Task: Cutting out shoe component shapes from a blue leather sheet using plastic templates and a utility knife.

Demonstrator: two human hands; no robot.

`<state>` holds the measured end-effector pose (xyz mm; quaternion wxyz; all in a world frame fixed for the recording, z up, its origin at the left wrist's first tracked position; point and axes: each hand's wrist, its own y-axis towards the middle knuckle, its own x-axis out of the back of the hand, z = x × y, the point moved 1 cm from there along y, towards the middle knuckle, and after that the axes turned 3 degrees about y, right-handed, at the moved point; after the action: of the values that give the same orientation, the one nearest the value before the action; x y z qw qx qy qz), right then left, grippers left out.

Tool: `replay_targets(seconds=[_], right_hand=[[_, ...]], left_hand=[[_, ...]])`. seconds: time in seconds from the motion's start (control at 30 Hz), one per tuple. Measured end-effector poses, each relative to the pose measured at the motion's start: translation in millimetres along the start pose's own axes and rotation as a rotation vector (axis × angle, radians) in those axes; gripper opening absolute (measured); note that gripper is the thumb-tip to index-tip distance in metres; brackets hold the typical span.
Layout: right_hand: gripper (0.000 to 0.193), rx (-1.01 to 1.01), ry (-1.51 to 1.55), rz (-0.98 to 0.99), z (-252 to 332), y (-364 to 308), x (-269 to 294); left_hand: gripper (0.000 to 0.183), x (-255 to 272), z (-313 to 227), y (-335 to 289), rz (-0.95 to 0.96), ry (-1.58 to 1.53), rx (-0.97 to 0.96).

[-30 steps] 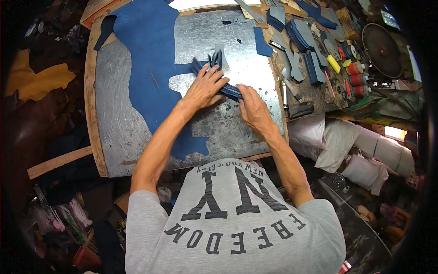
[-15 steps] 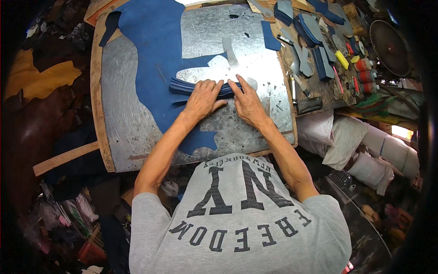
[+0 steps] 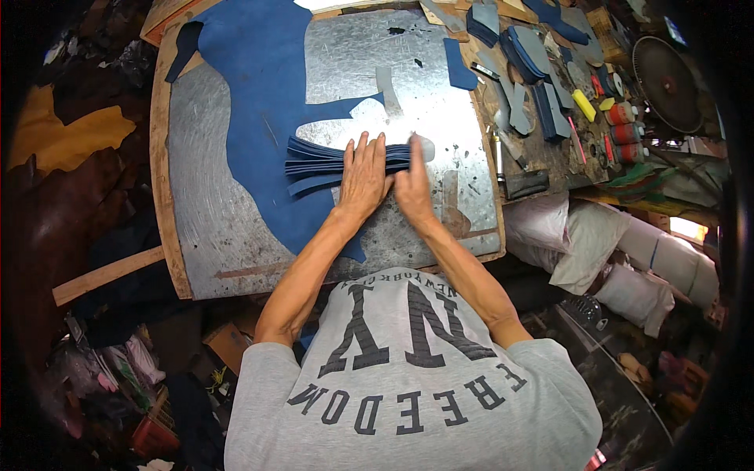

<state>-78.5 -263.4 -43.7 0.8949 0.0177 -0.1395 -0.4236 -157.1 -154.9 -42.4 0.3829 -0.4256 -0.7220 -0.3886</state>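
A bundle of narrow blue leather strips [image 3: 310, 159] lies across the metal-topped table, its left ends fanned apart. Over its middle rests my left hand [image 3: 363, 173], closed around the bundle, fingers reaching past the far side and thumb on the near side. My right hand [image 3: 414, 188] is at the bundle's right end, index finger stretched along the strip ends and the other fingers folded in; motion blurs it. Beneath and to the left spreads a large blue leather hide [image 3: 263, 102] with cut-out edges. A grey pattern piece [image 3: 387, 88] lies beyond my hands.
A wooden side bench [image 3: 542, 169] at the right carries stacked blue pieces [image 3: 547, 114], grey patterns, a yellow block [image 3: 583, 105], red bottles [image 3: 626, 133] and a fan [image 3: 667, 84]. White bundled sacks [image 3: 593, 243] are below it. Brown and yellow hides [image 3: 67, 129] hang at the left.
The strips' left ends have spread apart. My left hand has shifted slightly right and straightened its fingers; my right hand has folded its fingers except the index. The view has shifted slightly.
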Motion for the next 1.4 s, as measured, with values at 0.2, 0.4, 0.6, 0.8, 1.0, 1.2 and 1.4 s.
replay_targets(seconds=[0.2,0.4,0.6,0.8,1.0,1.2,1.4], right_hand=[[0.069,0.084,-0.481,0.167,8.1,5.6,31.6],[0.077,0.079,-0.866,0.206,-3.0,28.9,45.7],[0.071,0.047,-0.926,0.307,11.8,28.9,41.2],[0.053,-0.084,-0.834,0.459,26.1,41.7,48.8],[0.029,-0.132,-0.39,-0.168,40.2,75.6,125.7],[0.031,-0.341,0.268,0.06,104.5,74.5,156.1],[0.033,-0.062,0.243,0.387,192.8,69.2,124.7]], left_hand=[[0.085,11.8,5.5,-4.8,0.049,-0.035,-0.016],[0.052,30.1,15.2,7.8,0.031,-0.094,-0.056],[0.043,65.5,26.5,28.2,0.204,-0.337,0.115],[0.074,118.8,44.7,56.0,0.209,-0.705,0.375],[0.076,146.6,67.3,61.6,0.08,-0.987,0.627],[0.082,141.2,79.5,57.5,-0.098,-1.149,0.675],[0.084,140.4,70.1,69.2,-0.179,-1.257,0.578]])
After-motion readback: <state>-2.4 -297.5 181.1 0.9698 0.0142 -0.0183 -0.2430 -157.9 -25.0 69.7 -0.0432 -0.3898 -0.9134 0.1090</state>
